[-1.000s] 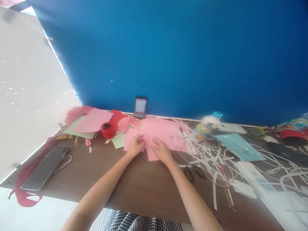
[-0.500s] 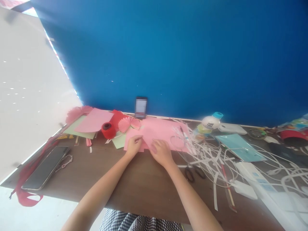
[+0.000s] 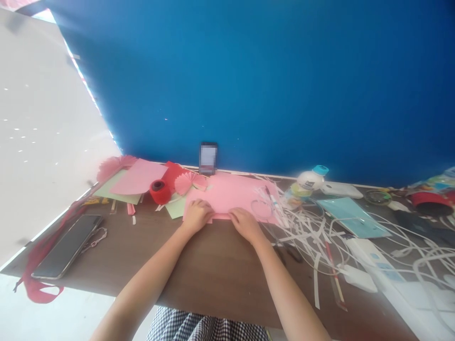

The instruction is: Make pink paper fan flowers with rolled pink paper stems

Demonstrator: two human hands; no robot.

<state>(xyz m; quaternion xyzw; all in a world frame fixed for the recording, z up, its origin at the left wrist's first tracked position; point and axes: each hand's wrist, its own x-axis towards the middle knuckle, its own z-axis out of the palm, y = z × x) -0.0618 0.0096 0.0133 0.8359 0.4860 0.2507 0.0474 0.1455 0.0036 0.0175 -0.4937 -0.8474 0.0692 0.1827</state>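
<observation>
Pink paper [image 3: 234, 192] lies in the middle of the table, towards the wall. At its near edge a narrow, folded-looking pink strip [image 3: 222, 216] runs between my hands. My left hand [image 3: 197, 216] holds the strip's left end, its fingers curled over it. The right end is under the fingers of my right hand [image 3: 248, 224], which are bent and close together. Beyond my left hand sits a pleated pink paper fan [image 3: 190, 182]. A roll of red ribbon [image 3: 160, 192] stands to its left.
A phone [image 3: 208, 158] leans upright against the blue wall. Another phone [image 3: 67, 246] lies at the left. On the right are tangled white cables and paper strips [image 3: 313, 227], black-handled scissors [image 3: 293, 252], a white bottle [image 3: 311, 182] and a power strip [image 3: 377, 265].
My right hand has moved slightly right and turned flatter, and my left hand has shifted slightly. The gap between them is wider, with the pink strip now lying straight across it.
</observation>
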